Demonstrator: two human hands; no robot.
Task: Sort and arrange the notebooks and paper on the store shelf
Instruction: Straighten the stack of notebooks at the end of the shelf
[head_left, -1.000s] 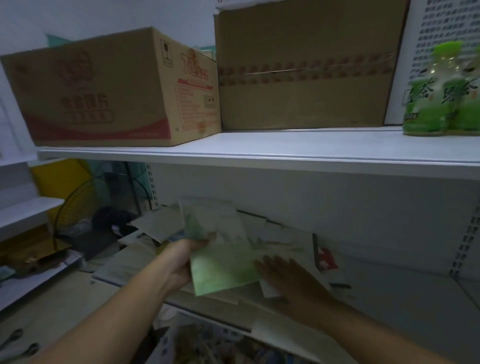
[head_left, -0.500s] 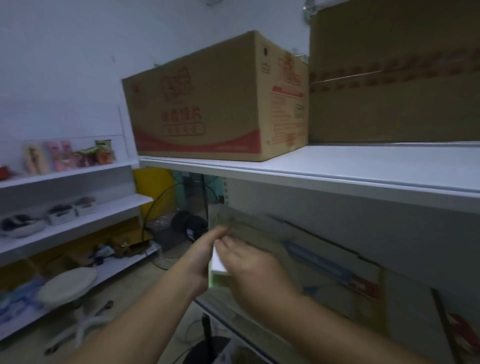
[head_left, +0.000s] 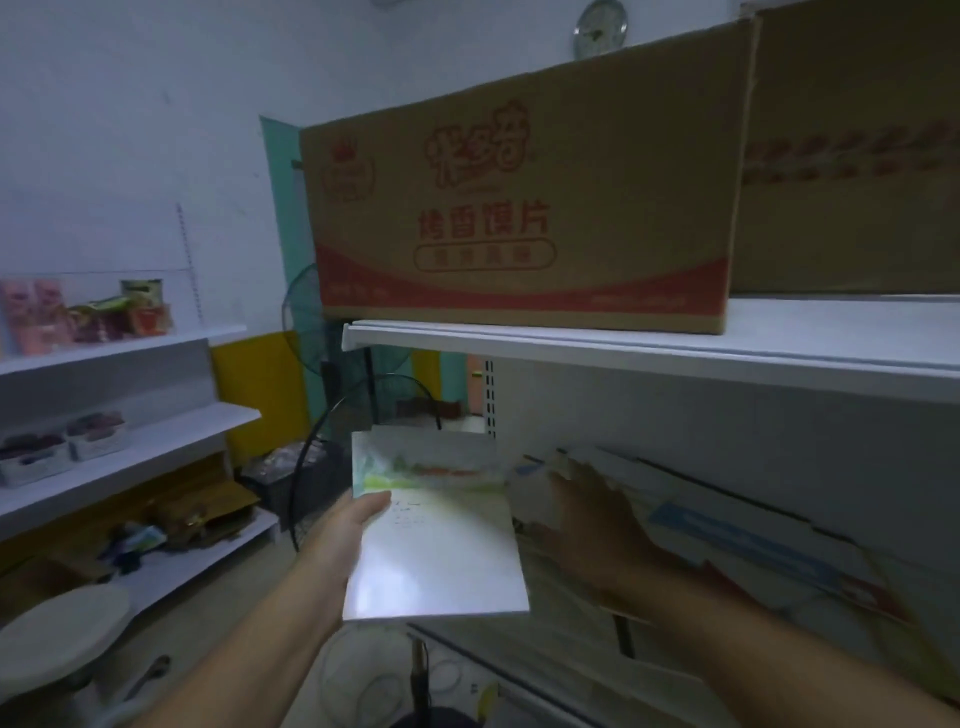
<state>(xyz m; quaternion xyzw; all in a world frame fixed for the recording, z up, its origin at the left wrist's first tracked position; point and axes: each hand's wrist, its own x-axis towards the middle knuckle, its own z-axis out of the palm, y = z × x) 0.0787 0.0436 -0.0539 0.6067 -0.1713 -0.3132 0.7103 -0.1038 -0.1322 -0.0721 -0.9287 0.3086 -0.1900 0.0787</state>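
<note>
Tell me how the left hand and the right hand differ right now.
The left hand grips the notebook by its left edge, thumb on the cover; the right hand holds nothing. The left hand stays out beside the shelf end; the right hand, fingers straight and spread, reaches in over the papers. Both are extended forward below the top shelf.

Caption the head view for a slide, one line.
Left hand holds a notebook while the right hand reaches toward papers leaning on the shelf under a cardboard box.
</note>
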